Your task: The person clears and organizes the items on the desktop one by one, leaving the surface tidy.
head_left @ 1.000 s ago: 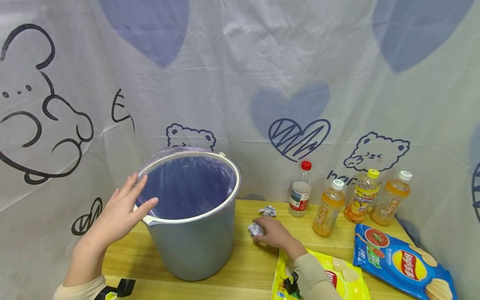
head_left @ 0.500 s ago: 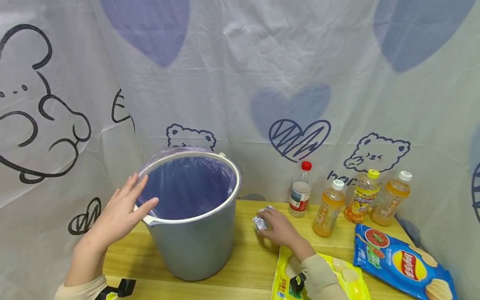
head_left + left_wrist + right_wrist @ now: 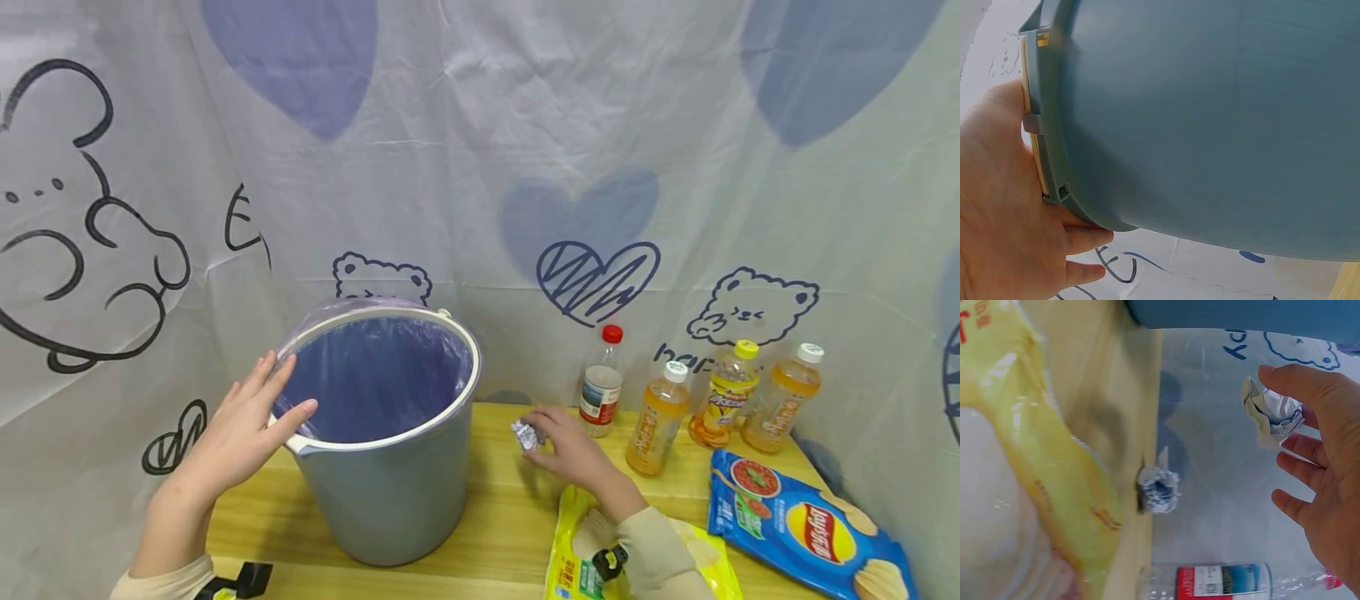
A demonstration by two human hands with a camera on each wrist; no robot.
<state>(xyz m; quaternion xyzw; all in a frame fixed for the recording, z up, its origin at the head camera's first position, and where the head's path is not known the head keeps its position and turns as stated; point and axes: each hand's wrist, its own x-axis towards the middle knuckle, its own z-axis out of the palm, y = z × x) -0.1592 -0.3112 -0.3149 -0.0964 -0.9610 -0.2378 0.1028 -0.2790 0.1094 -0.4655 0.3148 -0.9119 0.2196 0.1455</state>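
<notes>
My right hand point(image 3: 573, 450) pinches a crumpled paper ball point(image 3: 527, 435) between thumb and fingers. In the right wrist view that ball point(image 3: 1269, 412) is clear of the table, and a second paper ball point(image 3: 1159, 489) lies on the wood below; my hand hides this one in the head view. My left hand point(image 3: 243, 421) rests at the left rim of a grey-blue trash bin point(image 3: 390, 500), fingers straight and spread. The left wrist view shows the palm beside the rim point(image 3: 1054, 125). A purple liner bag point(image 3: 375, 375) lines the bin.
Right of my right hand stand a red-capped clear bottle point(image 3: 601, 387) and several orange drink bottles point(image 3: 657, 425). A yellow chip bag point(image 3: 573, 550) lies under my right forearm, a blue chip bag point(image 3: 810, 525) farther right. A printed cloth point(image 3: 480, 167) hangs behind the table.
My right hand has closed its grip on a paper ball, lifted it, and shifted slightly right and away from me. The left hand keeps its place at the bin's rim.
</notes>
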